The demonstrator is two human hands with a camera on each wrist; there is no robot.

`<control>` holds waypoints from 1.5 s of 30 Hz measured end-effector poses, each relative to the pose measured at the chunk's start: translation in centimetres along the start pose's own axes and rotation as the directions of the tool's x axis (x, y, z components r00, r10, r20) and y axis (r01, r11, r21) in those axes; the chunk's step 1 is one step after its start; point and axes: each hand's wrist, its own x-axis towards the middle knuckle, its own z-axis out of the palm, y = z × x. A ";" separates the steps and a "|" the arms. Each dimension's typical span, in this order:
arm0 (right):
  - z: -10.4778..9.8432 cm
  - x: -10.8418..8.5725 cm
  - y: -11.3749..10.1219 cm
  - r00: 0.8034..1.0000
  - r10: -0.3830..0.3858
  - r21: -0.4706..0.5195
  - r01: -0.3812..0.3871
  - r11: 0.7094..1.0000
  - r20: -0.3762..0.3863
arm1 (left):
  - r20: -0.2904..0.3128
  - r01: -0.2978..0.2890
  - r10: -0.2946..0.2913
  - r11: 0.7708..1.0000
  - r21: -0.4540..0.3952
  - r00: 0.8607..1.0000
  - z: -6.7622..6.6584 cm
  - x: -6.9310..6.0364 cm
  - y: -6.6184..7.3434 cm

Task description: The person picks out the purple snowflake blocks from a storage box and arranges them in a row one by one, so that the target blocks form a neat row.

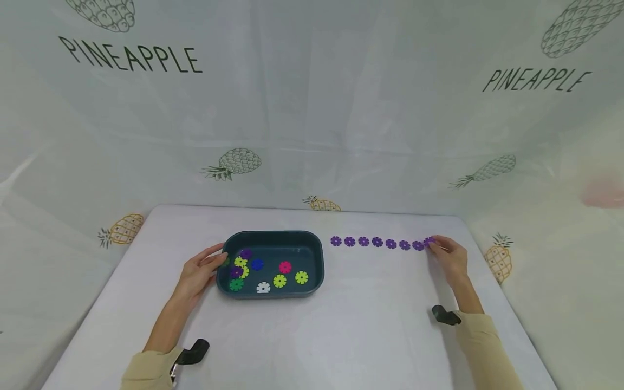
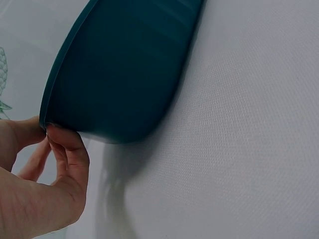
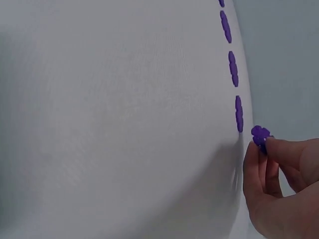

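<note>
The two hands are well apart. The left hand (image 1: 197, 273) pinches the near end of the tray (image 1: 292, 252), thumb at the rim and fingers bent against the outer wall. Beside it, inside the tray, lie loose discs (image 1: 280, 280) in several colours. The right hand (image 1: 452, 261) pinches a purple disc (image 3: 260, 134) between thumb and fingertips; whether that disc touches the table (image 1: 370, 325) cannot be told. From there a row (image 1: 377, 242) of seven purple discs runs toward the left hand's tray.
</note>
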 end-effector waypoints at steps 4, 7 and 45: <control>-0.4 0.1 0.3 1.000 0.002 -0.145 0.000 0.989 0.013 | 0.002 -0.005 0.005 1.000 -0.005 1.000 0.0 -0.1 -0.1; -0.4 0.3 0.4 1.000 -0.010 -0.230 0.009 0.973 -0.003 | 0.003 -0.011 0.011 1.000 -0.014 1.000 0.0 -0.1 -0.1; 4.3 -2.4 -3.9 0.919 -0.365 -0.358 0.394 0.847 0.148 | 0.011 -0.017 0.017 1.000 -0.002 1.000 -0.2 -0.2 0.0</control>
